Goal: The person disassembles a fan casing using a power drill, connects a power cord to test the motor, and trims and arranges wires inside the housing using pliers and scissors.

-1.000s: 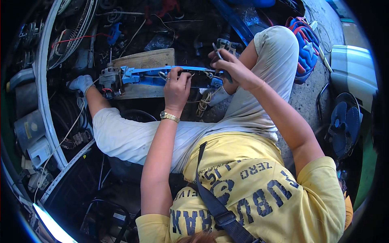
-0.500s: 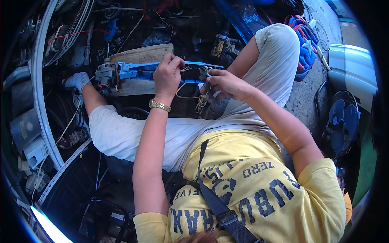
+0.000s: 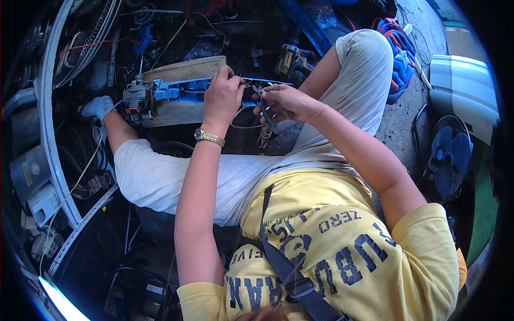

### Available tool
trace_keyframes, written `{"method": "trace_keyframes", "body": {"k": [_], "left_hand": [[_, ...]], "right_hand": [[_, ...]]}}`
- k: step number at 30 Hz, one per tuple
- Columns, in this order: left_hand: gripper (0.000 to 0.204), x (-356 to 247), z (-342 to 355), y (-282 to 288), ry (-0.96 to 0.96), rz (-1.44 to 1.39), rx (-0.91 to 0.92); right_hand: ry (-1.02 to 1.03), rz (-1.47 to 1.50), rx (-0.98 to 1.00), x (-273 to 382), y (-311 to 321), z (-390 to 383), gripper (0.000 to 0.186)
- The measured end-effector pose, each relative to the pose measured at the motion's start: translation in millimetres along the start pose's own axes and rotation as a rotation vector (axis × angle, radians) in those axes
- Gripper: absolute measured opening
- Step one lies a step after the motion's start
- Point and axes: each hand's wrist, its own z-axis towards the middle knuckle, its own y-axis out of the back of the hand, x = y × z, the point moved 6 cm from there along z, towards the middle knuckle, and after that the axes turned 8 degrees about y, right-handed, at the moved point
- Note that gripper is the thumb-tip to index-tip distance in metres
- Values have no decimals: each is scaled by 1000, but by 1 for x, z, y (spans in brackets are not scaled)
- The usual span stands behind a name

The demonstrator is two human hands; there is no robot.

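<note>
A long blue plastic housing (image 3: 184, 97), shaped like a fan's stand, lies on a wooden board (image 3: 187, 68) in front of me. A grey motor (image 3: 137, 98) sits at its left end. My left hand (image 3: 221, 101) is closed over the housing, its fingers pinching thin wires (image 3: 248, 84). Dark-handled pliers (image 3: 266, 113) are in my right hand (image 3: 289, 103), with their jaws up beside the wires. Whether the jaws touch a wire is too small to tell. A pale cord bundle (image 3: 264, 136) hangs below the pliers.
A cordless drill (image 3: 292, 60) and a hammer (image 3: 256, 54) lie beyond the board. Near the motor is a blue-handled screwdriver (image 3: 143, 40). To my right are a blue-and-red backpack (image 3: 401, 64) and a fan with dark blades (image 3: 448, 155). A metal frame (image 3: 49, 117) runs along the left.
My right hand and the pliers have shifted slightly left, toward my left hand. The pliers have turned so that their handles show more plainly. My left hand remains over the housing.
</note>
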Motion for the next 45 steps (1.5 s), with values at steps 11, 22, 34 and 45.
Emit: {"method": "trace_keyframes", "body": {"k": [11, 22, 34, 45], "left_hand": [[11, -3, 0, -1, -61, 11, -42], [13, 1, -2, -1, -37, -34, -35], [16, 4, -3, -2, -50, -71, -21], [15, 5, -3, -2, -73, -70, -21]], "right_hand": [[-17, 132, 53, 1, -6, 6, 29], [-40, 190, 17, 3, -9, 8, 28], [-31, 147, -6, 5, -15, 8, 27], [36, -40, -167, -3, -15, 14, 25]]}}
